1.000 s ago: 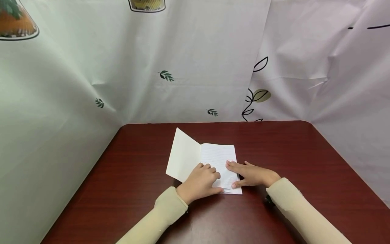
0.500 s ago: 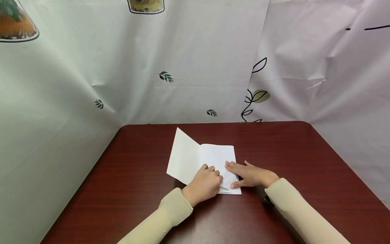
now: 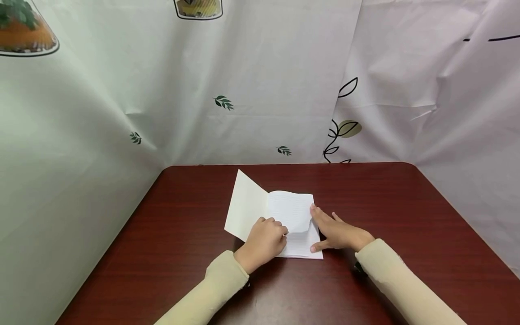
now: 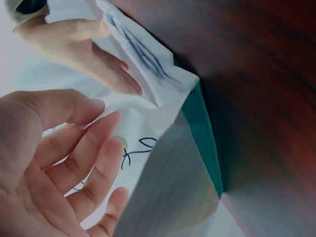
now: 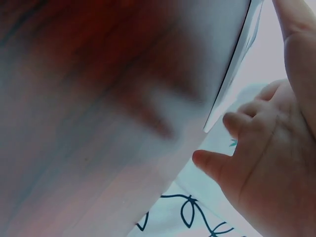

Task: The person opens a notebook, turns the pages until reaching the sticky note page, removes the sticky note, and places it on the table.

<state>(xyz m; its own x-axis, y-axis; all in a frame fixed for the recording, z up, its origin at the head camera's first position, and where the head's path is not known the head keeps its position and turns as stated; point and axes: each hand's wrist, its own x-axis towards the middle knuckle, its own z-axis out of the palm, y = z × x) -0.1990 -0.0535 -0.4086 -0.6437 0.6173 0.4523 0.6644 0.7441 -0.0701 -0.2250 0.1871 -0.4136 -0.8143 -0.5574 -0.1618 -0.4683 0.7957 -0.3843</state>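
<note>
An open notebook (image 3: 300,241) with lined white pages lies on the table, its cover (image 3: 245,203) tilted up on the left. That cover shows a green outer strip (image 4: 203,133) in the left wrist view. My left hand (image 3: 263,241) is at the notebook's lower left, pinching a page (image 3: 290,210) between thumb and fingertips; the page is lifted and curled at its near edge. My right hand (image 3: 337,231) rests along the right edge with fingers spread, its thumb on the lower right of the sheet beneath. In the right wrist view its fingers (image 5: 212,163) are extended.
The dark red-brown table (image 3: 195,253) has rounded far corners. White fabric (image 3: 260,81) with leaf prints hangs behind it and along both sides. Light sleeves (image 3: 227,275) cover both forearms.
The left hand went slightly right, then back left, and the page's near edge rose and curled away from the sheet below. The right fingertips shifted from the page to its right edge.
</note>
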